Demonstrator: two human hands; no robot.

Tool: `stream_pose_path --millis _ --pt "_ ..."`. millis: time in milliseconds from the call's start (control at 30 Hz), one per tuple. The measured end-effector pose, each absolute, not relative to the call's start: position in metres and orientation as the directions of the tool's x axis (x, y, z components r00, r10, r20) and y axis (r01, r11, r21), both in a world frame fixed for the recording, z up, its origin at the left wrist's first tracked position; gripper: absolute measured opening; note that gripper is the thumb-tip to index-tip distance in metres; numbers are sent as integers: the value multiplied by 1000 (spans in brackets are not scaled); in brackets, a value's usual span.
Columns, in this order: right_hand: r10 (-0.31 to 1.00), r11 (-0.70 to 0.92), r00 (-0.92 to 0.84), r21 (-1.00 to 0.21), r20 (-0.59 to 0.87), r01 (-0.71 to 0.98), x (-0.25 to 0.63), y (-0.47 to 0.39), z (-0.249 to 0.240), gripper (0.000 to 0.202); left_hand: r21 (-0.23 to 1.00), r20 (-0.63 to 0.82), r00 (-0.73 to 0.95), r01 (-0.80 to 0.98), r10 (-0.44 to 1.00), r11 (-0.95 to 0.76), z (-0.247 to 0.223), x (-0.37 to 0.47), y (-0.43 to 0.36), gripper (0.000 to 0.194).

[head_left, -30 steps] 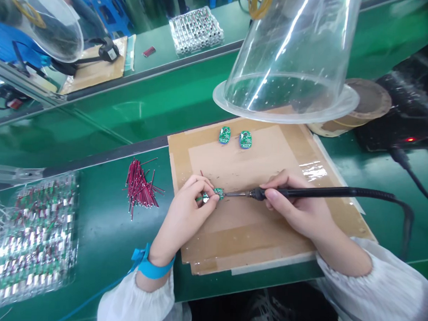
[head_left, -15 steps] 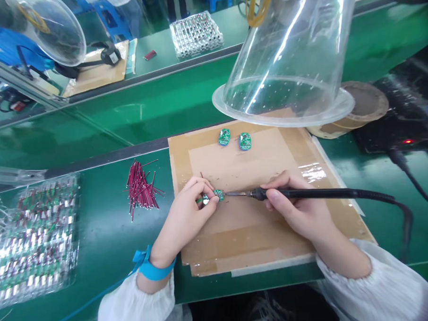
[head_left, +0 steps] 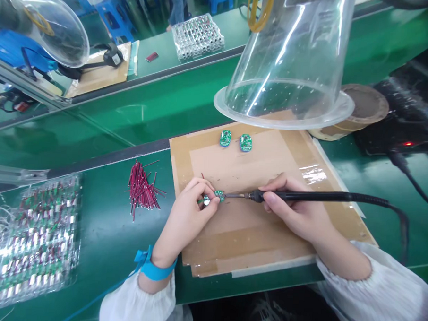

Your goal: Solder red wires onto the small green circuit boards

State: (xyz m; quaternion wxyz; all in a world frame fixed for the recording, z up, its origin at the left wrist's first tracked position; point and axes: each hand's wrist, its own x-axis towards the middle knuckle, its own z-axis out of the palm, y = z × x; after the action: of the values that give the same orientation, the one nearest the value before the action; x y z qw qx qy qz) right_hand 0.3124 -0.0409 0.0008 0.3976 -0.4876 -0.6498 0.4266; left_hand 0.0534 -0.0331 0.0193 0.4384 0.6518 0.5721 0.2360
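My left hand (head_left: pixel 194 209), with a blue wrist strap (head_left: pixel 157 270) behind it, pinches a small green circuit board (head_left: pixel 219 195) low over the cardboard mat. A silvery round part (head_left: pixel 206 200) shows between its fingers; the fingers hide the rest. My right hand (head_left: pixel 293 206) grips a black soldering iron (head_left: pixel 304 196) like a pen. The iron's metal tip reaches the board's right edge; whether it touches a joint is too small to tell. Two more green circuit boards, a left one (head_left: pixel 225 138) and a right one (head_left: pixel 246 142), lie toward the mat's far edge.
A clear funnel-shaped hood (head_left: pixel 284 97) hangs over the far part of the cardboard mat (head_left: pixel 252 247). Dark red wires (head_left: pixel 144 186) lie heaped left of the mat. A clear tray (head_left: pixel 36 242) of parts stands far left. A round tub (head_left: pixel 365 108) and a black unit with a red light (head_left: pixel 408 144) sit right.
Both hands hold nearly the same pose, with the iron's tip still at the board. The whole view has shifted slightly. In the background, a person has moved.
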Motion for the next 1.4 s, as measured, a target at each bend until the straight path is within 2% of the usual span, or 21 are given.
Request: stream_pose_path --millis 367,567,667,800,867,967,1100,1167,1233,1300,1400 --pt "940 314 -253 -874 231 370 311 -44 -5 10 831 -190 226 555 955 34 19 54 -33 12" --pt "952 271 -233 -902 199 335 312 -44 -3 6 838 -198 228 544 953 44 19 54 -31 11" --pt "979 177 -142 -956 147 233 313 -41 -3 4 842 -205 233 537 951 50 19 53 -31 11" --pt "995 81 71 -994 76 -71 312 -36 -10 11 851 -210 243 523 947 55 18 52 -30 11" --pt "989 69 136 -988 50 -138 311 -33 -13 11 858 -210 250 511 945 55 18 51 -29 10" --pt "990 72 127 -996 65 -50 312 -30 -8 15 861 -213 260 506 942 55 15 50 -28 9" --pt "991 119 25 -964 128 238 319 -17 15 23 848 -193 296 530 936 7 16 43 -29 8" --pt "973 224 -50 -874 225 431 321 -3 25 20 837 -195 386 545 901 -52 21 37 -31 1" --pt "923 378 -171 -734 343 564 318 15 27 22 804 -215 523 575 825 -155 32 29 -31 15" --pt "867 489 -260 -629 425 604 312 33 18 32 751 -258 664 594 701 -286 48 16 -23 24" --pt "855 510 -285 -600 434 616 303 51 -4 36 673 -328 734 623 595 -398 81 -17 7 23"
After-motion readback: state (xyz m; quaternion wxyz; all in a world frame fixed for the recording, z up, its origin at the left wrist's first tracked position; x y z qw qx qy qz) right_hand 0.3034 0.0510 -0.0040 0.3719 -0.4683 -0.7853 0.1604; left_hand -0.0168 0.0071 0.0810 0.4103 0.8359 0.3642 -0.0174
